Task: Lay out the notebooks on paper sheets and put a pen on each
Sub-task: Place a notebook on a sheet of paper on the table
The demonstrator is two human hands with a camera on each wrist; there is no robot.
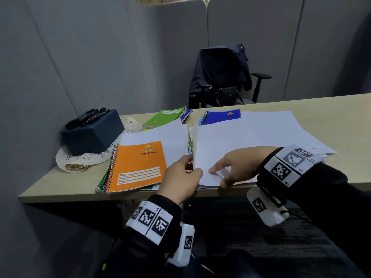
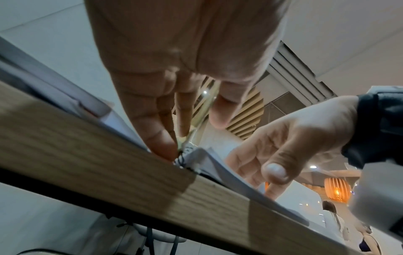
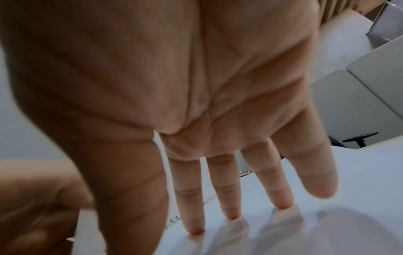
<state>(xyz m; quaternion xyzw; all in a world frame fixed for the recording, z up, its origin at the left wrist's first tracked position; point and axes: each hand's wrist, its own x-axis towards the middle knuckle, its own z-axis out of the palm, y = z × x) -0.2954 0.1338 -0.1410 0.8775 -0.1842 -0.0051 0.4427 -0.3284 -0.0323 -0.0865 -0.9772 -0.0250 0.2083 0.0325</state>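
Observation:
An orange spiral notebook (image 1: 138, 165) lies on a white sheet over a stack of notebooks at the table's front left. Just right of it, a green-edged notebook (image 1: 190, 146) is almost hidden under a white paper sheet (image 1: 230, 141). My left hand (image 1: 190, 167) grips that notebook at its spiral binding (image 2: 182, 157), fingertips on the wire. My right hand (image 1: 218, 173) presses straight fingers (image 3: 231, 203) flat on the sheet near the table's front edge. A green notebook (image 1: 164, 117) and a blue notebook (image 1: 220, 116) lie further back. Several black pens (image 1: 88, 117) rest on a dark box.
The dark blue box (image 1: 92, 135) stands on a lace doily (image 1: 80, 161) at the left. More loose white sheets (image 1: 281, 127) spread to the right. Grey partition panels close the left and back. An office chair with a jacket (image 1: 220, 77) stands behind the wooden table (image 1: 80, 194).

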